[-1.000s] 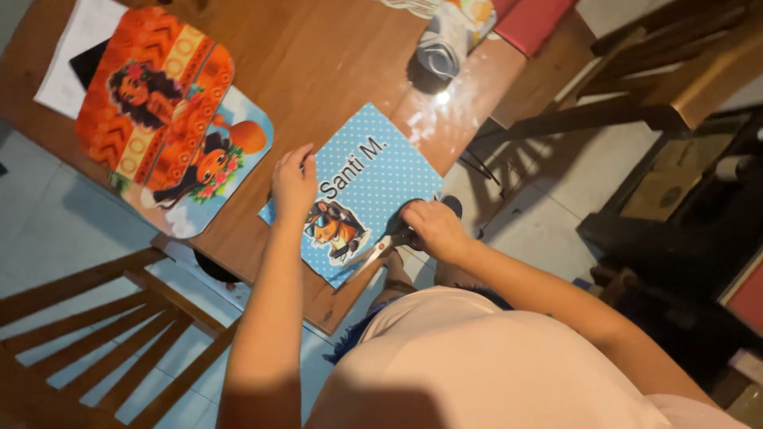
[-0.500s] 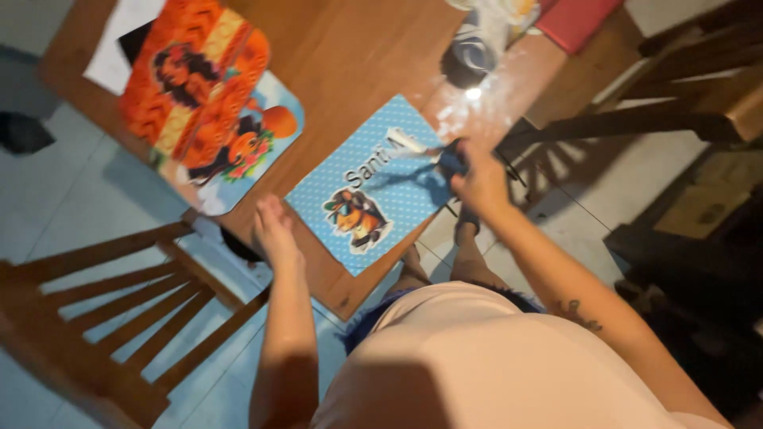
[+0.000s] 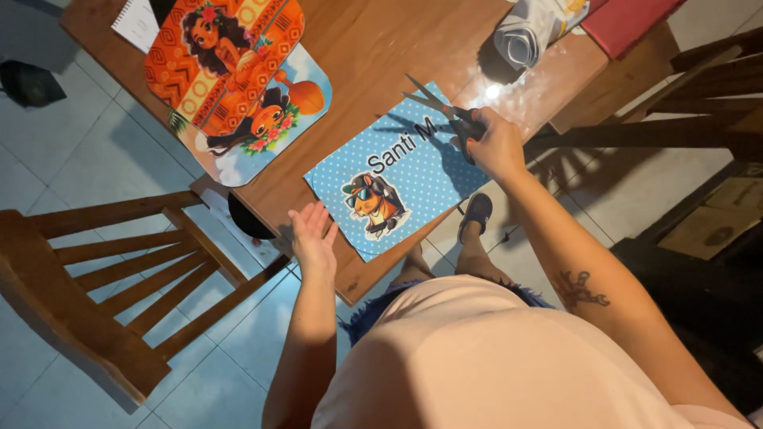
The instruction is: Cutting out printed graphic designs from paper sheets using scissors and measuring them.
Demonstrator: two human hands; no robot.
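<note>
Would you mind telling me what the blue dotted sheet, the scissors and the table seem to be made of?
Blue dotted sheet: likely printed card or paper, lying flat and thin, matte.
Scissors in the right hand: grey metal-looking blades, dark handles, probably plastic.
Table: wood by its brown grain, glossy where a light reflects.

scissors handles buried in my right hand, notepad and orange cartoon cutout cropped by the top edge, rolled paper and red book cut off too, my feet mostly under the table
</note>
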